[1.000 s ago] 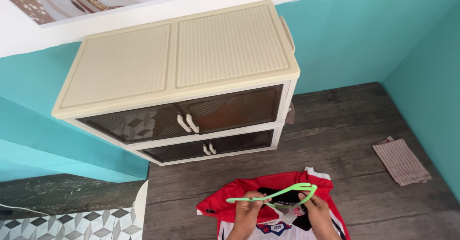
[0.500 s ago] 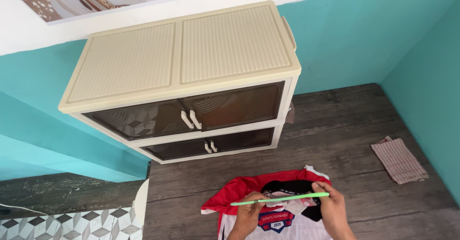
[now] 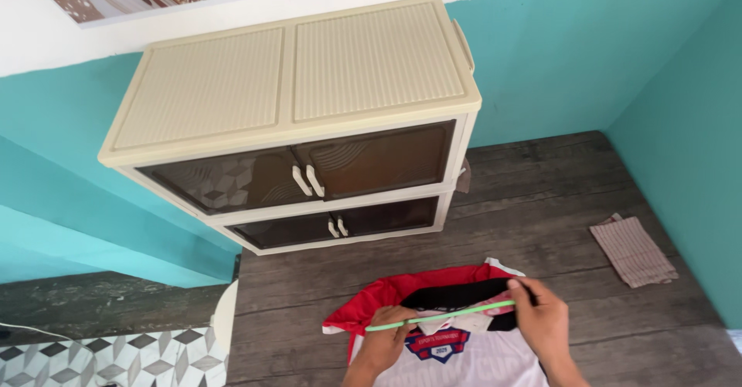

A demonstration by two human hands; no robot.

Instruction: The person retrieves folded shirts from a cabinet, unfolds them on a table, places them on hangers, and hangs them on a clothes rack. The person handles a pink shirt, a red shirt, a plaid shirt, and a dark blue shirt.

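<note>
The green hanger (image 3: 440,317) we are pinching with both hands (image 3: 384,346) (image 3: 546,319) inside the jersey (image 3: 448,341) collar; it may snag.

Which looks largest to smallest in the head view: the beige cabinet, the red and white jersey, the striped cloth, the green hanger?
1. beige cabinet
2. red and white jersey, partly cut off by the frame
3. striped cloth
4. green hanger, seen edge-on

both hands hold a thin bright green plastic hanger (image 3: 440,316) level over a red, white and black sports jersey (image 3: 433,333) on the dark wooden floor (image 3: 556,201): left hand (image 3: 384,344) at one end, right hand (image 3: 543,319) at the other. a beige plastic cabinet (image 3: 309,117) stands beyond.
</note>
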